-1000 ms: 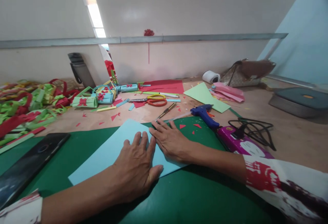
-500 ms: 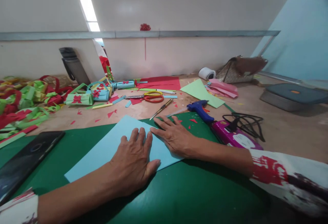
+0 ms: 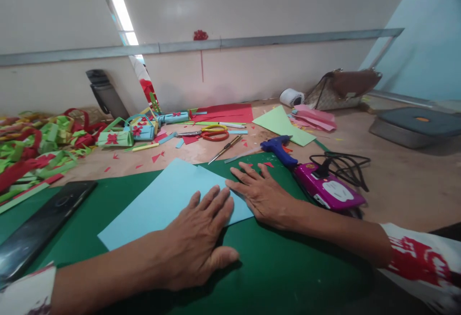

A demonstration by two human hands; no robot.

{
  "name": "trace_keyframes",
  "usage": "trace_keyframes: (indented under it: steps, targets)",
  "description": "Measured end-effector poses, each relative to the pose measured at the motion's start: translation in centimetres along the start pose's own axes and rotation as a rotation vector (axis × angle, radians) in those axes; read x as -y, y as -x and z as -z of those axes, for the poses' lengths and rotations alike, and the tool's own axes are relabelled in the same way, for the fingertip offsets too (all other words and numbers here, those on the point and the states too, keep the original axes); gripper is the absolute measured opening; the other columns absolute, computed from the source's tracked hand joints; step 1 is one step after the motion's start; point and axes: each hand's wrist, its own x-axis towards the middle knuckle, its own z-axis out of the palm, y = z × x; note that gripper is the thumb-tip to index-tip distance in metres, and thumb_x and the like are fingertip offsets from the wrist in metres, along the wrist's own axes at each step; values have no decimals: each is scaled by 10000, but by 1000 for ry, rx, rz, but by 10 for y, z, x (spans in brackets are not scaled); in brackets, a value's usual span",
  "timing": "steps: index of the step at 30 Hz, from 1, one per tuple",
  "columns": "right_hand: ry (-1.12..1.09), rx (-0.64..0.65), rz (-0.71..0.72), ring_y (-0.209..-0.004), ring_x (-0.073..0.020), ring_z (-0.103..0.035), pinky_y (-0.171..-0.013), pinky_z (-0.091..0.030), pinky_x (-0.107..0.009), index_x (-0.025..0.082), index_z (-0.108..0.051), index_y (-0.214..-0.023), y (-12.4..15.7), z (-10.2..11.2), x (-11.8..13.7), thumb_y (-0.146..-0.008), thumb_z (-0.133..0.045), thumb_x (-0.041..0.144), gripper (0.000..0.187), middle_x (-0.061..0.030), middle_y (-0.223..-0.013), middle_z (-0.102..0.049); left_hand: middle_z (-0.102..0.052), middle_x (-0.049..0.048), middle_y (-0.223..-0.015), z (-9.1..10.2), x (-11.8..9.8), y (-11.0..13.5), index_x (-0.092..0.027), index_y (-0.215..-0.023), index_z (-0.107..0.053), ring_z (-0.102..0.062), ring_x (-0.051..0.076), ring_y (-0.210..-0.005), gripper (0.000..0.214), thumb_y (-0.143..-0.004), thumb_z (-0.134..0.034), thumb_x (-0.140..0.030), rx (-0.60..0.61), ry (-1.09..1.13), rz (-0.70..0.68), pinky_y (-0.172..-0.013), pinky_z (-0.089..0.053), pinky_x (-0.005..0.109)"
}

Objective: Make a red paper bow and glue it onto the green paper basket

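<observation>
A light blue sheet of paper [image 3: 169,195] lies folded on a dark green cutting mat [image 3: 273,276]. My left hand [image 3: 198,238] rests flat on the sheet's near right corner, fingers spread. My right hand [image 3: 261,192] lies flat at the sheet's right edge, mostly on the mat, with its thumb touching the paper. Neither hand holds anything.
A blue glue gun [image 3: 279,149] and a magenta box [image 3: 329,190] with a black cord lie right of my hands. Scissors [image 3: 211,134], a craft knife [image 3: 225,149], paper baskets [image 3: 140,130], red and green strips [image 3: 32,151], a black phone [image 3: 36,228] and a handbag [image 3: 342,89] surround the mat.
My right hand has slid right, off most of the sheet. My left hand has moved toward the sheet's near right corner. The view has shifted slightly.
</observation>
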Motion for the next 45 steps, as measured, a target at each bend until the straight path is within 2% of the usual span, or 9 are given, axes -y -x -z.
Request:
trace_keyframes:
  steps: [8,16,24,30,32,34,37,41,45]
  targets:
    - [42,-17,18,-1372,-374,-251,-993,-235,-685,213,-441,-1381,0,-4,-3,-873,-351,136,521,-157,-1478,-366,87,154,-1535,-14,1,1,-285,-1488,-19,134,421,-1366,785,-871,-280,-694,-22,62,-43,-977,-27,768]
    - [73,-16,10,-1361,-385,-273,-982,-253,-686,220,-464,-1361,-3,-6,-4,-868,-340,120,519,-155,-1470,-380,48,111,-1540,-25,9,54,-246,-1492,19,39,365,-1401,789,-897,-316,-641,-32,21,55,-1070,-76,674]
    - [82,-18,21,-1355,-388,-281,-974,-246,-699,220,-465,-1351,-1,-7,-6,-865,-355,122,508,-156,-1461,-392,-220,138,-1519,-75,44,101,-169,-1502,3,-308,337,-1359,960,-814,-416,-690,-423,-183,-24,-1093,-285,480]
    - [80,-23,23,-1352,-391,-281,-970,-248,-691,222,-462,-1354,-3,-8,-6,-869,-357,119,508,-163,-1454,-399,-279,93,-1512,-84,61,137,-246,-1502,-70,-339,319,-1348,806,-862,-365,-636,-397,-231,113,-1100,-257,485]
    - [97,-34,35,-1343,-397,-291,-960,-254,-692,211,-469,-1349,-3,-8,-6,-857,-365,103,514,-174,-1443,-409,-277,77,-1516,-63,49,127,-288,-1494,-110,-323,331,-1354,778,-859,-382,-647,-451,-210,160,-1116,-168,545]
    - [123,-67,55,-1326,-410,-304,-939,-267,-697,201,-488,-1330,-3,-8,-6,-837,-387,88,516,-187,-1424,-424,-274,86,-1515,-40,36,105,-262,-1499,-75,-325,313,-1356,811,-861,-411,-636,-440,-144,-10,-1125,-179,527]
    - [144,-174,173,-1247,-392,-381,-914,-332,-631,162,-544,-1260,-1,-6,-8,-805,-434,78,476,-208,-1338,-484,-186,106,-1535,-16,25,63,-203,-1500,-56,-218,292,-1397,818,-886,-425,-600,-187,-28,-183,-1127,-219,503]
    - [39,-228,536,-822,-183,-519,-670,-425,-298,189,-616,-1121,5,-1,-10,-859,-389,58,370,-90,-937,-600,-92,108,-1545,-16,28,34,-192,-1497,-66,-103,299,-1415,832,-878,-394,-641,-85,91,-246,-1137,-85,557]
    - [34,-96,653,-758,-170,-475,-598,-360,-279,239,-573,-1195,7,7,-12,-857,-414,57,416,-55,-916,-573,-70,81,-1551,-23,32,34,-229,-1495,-90,-65,292,-1420,819,-869,-409,-648,-83,111,-243,-1139,-50,555]
